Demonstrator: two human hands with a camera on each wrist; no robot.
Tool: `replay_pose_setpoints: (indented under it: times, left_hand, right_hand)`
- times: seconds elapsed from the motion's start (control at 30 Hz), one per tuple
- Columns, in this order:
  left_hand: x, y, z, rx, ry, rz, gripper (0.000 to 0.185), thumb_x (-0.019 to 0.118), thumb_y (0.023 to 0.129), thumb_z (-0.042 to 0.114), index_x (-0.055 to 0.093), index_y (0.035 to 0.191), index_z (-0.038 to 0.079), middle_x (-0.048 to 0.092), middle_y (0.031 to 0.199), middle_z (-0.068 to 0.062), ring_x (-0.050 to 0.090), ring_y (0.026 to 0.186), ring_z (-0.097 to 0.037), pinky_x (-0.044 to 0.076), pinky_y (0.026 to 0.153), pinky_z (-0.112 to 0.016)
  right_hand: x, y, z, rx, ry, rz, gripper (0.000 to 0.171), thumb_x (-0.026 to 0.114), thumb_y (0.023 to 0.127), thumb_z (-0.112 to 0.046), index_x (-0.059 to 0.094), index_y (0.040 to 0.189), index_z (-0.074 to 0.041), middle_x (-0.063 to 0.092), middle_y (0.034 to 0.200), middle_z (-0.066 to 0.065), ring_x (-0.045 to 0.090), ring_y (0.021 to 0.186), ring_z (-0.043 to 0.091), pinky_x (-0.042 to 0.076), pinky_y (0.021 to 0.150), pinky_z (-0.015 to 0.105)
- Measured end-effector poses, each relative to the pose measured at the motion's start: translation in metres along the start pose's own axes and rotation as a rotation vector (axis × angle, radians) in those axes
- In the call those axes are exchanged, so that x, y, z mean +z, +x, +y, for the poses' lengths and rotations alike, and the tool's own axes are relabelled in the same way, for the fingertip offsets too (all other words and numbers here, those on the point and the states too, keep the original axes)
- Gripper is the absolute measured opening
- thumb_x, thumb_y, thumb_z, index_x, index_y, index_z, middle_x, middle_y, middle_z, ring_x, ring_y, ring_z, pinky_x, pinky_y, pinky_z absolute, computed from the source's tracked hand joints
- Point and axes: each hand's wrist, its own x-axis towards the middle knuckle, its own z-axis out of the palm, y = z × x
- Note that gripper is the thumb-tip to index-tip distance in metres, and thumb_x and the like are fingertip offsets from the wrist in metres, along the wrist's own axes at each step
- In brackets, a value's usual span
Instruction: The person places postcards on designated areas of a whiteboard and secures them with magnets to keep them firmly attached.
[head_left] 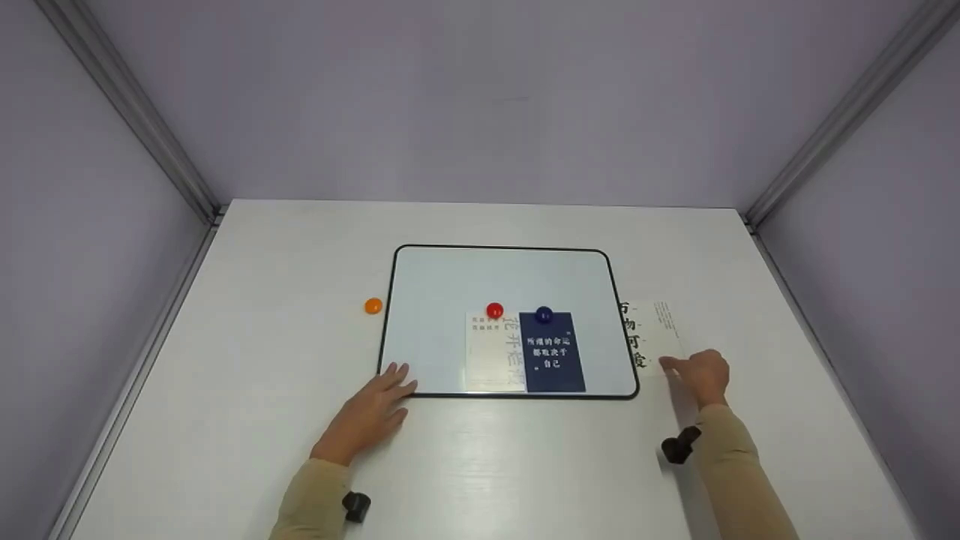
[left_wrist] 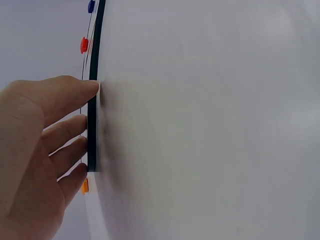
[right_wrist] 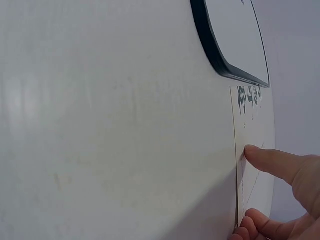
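A whiteboard (head_left: pixel 450 281) with a black frame lies flat on the table. My left hand (head_left: pixel 369 414) rests at its near left corner, fingers spread on the surface and thumb against the front edge of the frame. To the right of the board is a white card (head_left: pixel 658 334) with black Chinese characters, meeting the frame on one side. My right hand (head_left: pixel 703 375) pinches this card near its right end, thumb (right_wrist: pixel 257 154) on top and the other fingers curled at the edge. On the board, a cream card (head_left: pixel 489 364) and a navy card (head_left: pixel 556 376) lie side by side.
A red round magnet (head_left: pixel 494 310) sits at the cream card's top edge, and a dark blue magnet (head_left: pixel 544 315) at the navy card's. An orange magnet (head_left: pixel 373 306) lies on the white table (head_left: pixel 300 255), left of the board. Grey walls enclose the table's back and sides.
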Motion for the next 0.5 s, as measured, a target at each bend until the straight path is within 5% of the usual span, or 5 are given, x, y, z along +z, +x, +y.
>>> replay_pose_setpoints:
  times: [0.13,0.23,0.37,0.5]
  left_hand:
    - [-0.0006,-0.0009,0.0004,0.003,0.002,0.007,0.042,0.065,0.09,0.013,0.06,0.131,0.008,0.048,0.149,-0.011,0.04,0.142,-0.032,0.039,0.114,-0.046]
    - [-0.0006,-0.0011,0.0003,0.007,0.01,0.009,0.042,0.065,0.09,0.013,0.06,0.131,0.008,0.048,0.149,-0.012,0.04,0.142,-0.032,0.039,0.114,-0.046]
    - [-0.0002,-0.0009,-0.0004,0.004,0.005,0.009,0.042,0.065,0.09,0.013,0.06,0.131,0.009,0.047,0.149,-0.011,0.04,0.143,-0.031,0.038,0.115,-0.046]
    - [0.0006,-0.0004,-0.0013,0.015,0.013,0.012,0.042,0.065,0.09,0.014,0.059,0.131,0.009,0.048,0.149,-0.011,0.041,0.142,-0.031,0.038,0.115,-0.046]
  right_hand:
    - [0.0004,0.0018,-0.0005,0.001,-0.008,0.006,0.052,0.072,0.082,-0.027,0.061,0.106,0.019,0.067,0.089,0.025,0.053,0.074,0.025,0.049,0.064,0.032]
    - [0.0008,0.0026,-0.001,0.023,0.012,-0.004,0.06,0.071,0.083,-0.026,0.055,0.117,0.021,0.063,0.112,0.035,0.061,0.091,0.038,0.054,0.08,0.044]
    - [0.0012,0.0034,-0.0015,0.047,0.035,-0.023,0.068,0.07,0.084,-0.025,0.046,0.128,0.02,0.051,0.132,0.038,0.053,0.12,0.049,0.047,0.102,0.052]
    - [0.0014,0.0033,-0.0011,0.032,0.027,-0.009,0.065,0.071,0.083,-0.024,0.05,0.126,0.02,0.054,0.129,0.037,0.058,0.11,0.046,0.049,0.098,0.051]
